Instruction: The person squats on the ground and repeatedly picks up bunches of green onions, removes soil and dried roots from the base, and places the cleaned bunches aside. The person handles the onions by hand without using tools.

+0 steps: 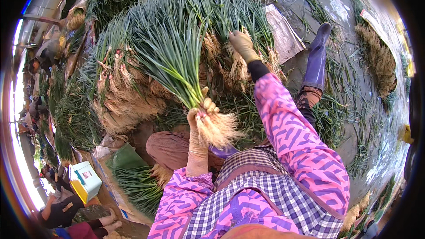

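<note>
My left hand (198, 119), in a pale rubber glove, is closed around a bunch of scallions (186, 76). Their green leaves fan out upward, and the trimmed-looking pale roots (219, 127) hang over the fingers toward me. My right hand (243, 43), in a similar glove, reaches out to a pile of scallions (255, 13) on the floor. Its fingers are curled down among the stalks, with a small reddish bulb at the fingertips; whether they grip it is hidden. More rooted scallions (114, 63) lie heaped to the left.
My leg in a purple rubber boot (317, 58) stretches out on the right, over a wet floor with loose leaves (358, 106). A pale sack (284, 33) lies beside the pile. At lower left are bundled scallions (136, 182), a plastic box (85, 181) and a seated person (63, 212).
</note>
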A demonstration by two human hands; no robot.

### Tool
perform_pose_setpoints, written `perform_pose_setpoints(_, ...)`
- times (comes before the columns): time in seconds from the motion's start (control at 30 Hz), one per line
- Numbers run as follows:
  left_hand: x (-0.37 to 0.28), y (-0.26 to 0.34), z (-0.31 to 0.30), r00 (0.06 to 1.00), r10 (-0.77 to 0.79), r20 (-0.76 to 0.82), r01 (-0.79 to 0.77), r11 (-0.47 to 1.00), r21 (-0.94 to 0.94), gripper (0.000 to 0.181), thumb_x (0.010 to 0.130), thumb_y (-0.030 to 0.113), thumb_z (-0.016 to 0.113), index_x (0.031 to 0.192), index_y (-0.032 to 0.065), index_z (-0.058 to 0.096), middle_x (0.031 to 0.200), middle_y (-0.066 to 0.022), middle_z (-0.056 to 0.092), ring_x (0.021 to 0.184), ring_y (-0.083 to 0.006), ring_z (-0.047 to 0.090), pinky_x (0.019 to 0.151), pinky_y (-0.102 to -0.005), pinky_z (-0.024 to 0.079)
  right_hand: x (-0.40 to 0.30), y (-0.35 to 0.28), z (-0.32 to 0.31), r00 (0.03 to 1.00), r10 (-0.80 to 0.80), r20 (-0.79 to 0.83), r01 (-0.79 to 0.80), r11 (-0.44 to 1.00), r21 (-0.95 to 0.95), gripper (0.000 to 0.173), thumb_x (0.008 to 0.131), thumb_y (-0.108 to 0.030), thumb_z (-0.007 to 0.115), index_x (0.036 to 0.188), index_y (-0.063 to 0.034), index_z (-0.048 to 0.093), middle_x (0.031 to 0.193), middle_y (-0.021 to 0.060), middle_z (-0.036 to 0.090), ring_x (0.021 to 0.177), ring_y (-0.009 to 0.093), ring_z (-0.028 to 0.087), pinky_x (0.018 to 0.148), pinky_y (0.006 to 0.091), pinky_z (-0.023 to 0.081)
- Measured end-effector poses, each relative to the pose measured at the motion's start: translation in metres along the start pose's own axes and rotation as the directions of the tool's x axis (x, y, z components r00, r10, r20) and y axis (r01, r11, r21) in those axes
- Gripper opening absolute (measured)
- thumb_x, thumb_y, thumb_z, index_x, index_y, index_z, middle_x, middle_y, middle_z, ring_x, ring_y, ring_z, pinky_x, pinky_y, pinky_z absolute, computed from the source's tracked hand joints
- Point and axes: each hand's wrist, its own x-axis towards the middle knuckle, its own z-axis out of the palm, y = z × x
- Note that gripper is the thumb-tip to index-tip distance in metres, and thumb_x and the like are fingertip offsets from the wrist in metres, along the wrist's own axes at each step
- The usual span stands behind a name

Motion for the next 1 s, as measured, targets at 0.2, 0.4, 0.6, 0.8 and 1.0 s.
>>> perform_pose_setpoints(0.2, 0.009, -0.012, -0.015, 0.984, -0.016, -0.178, 0.04, 0.99, 0.133, 0.047, 0.075, 0.02, 0.063, 0.117, 0.0027, 0.049, 0.089, -0.0064, 0.055, 0.082, -0.02, 0.053, 0.083, -0.0351, 0.042, -0.11, 0.095, -0.047, 0.984, -0.141, 0.11, 0.142, 0.99, -0.006, 0.037, 0.088, -0.039, 0.055, 0.101, -0.0061, 0.065, 0.088, 0.0146, 0.068, 0.082, 0.032, 0.064, 0.074, 0.041, 0.049)
perform_pose_setpoints(0.4, 0.02, -0.027, -0.02, 0.98, -0.069, -0.187, 0.098, 0.984, 0.149, 0.043, 0.073, 0.017, 0.064, 0.112, 0.0024, 0.054, 0.099, -0.0118, 0.059, 0.089, -0.024, 0.056, 0.087, -0.037, 0.045, -0.183, 0.084, -0.083, 0.928, -0.358, 0.106, 0.229, 0.771, 0.594, 0.021, 0.093, -0.018, 0.056, 0.109, -0.0084, 0.066, 0.095, 0.002, 0.065, 0.094, 0.012, 0.056, 0.08, 0.0286, 0.046)
perform_pose_setpoints(0.6, 0.009, -0.028, -0.04, 0.921, -0.113, -0.372, 0.254, 0.9, 0.355, 0.037, 0.077, 0.018, 0.061, 0.109, -0.0002, 0.058, 0.124, -0.0206, 0.056, 0.11, -0.0268, 0.056, 0.101, -0.0402, 0.041, -0.237, 0.024, -0.069, 0.827, -0.099, 0.553, -0.313, 0.736, 0.6, 0.021, 0.096, -0.021, 0.055, 0.106, -0.005, 0.062, 0.078, -0.0006, 0.059, 0.07, 0.005, 0.051, 0.063, 0.0191, 0.041)
perform_pose_setpoints(0.8, 0.001, -0.041, -0.015, 0.906, -0.099, -0.413, 0.26, 0.897, 0.356, 0.038, 0.075, 0.02, 0.062, 0.106, -0.0031, 0.061, 0.11, -0.0204, 0.063, 0.096, -0.0263, 0.061, 0.088, -0.0368, 0.048, -0.225, 0.087, -0.012, 0.498, -0.333, 0.801, -0.567, 0.574, 0.591, 0.041, 0.096, -0.035, 0.05, 0.118, -0.0007, 0.058, 0.099, 0.0062, 0.065, 0.089, 0.015, 0.06, 0.084, 0.0296, 0.047)
perform_pose_setpoints(1.0, -0.018, -0.049, -0.033, 0.839, -0.162, -0.52, 0.367, 0.873, 0.32, 0.015, 0.08, 0.013, 0.061, 0.081, -0.0011, 0.064, 0.072, -0.0124, 0.063, 0.064, -0.0222, 0.061, 0.067, -0.0323, 0.052, -0.217, 0.021, 0.005, 0.855, -0.052, 0.516, -0.378, 0.619, 0.689, 0.029, 0.093, -0.024, 0.055, 0.109, -0.0008, 0.062, 0.089, 0.0075, 0.064, 0.086, 0.014, 0.061, 0.079, 0.0264, 0.048)
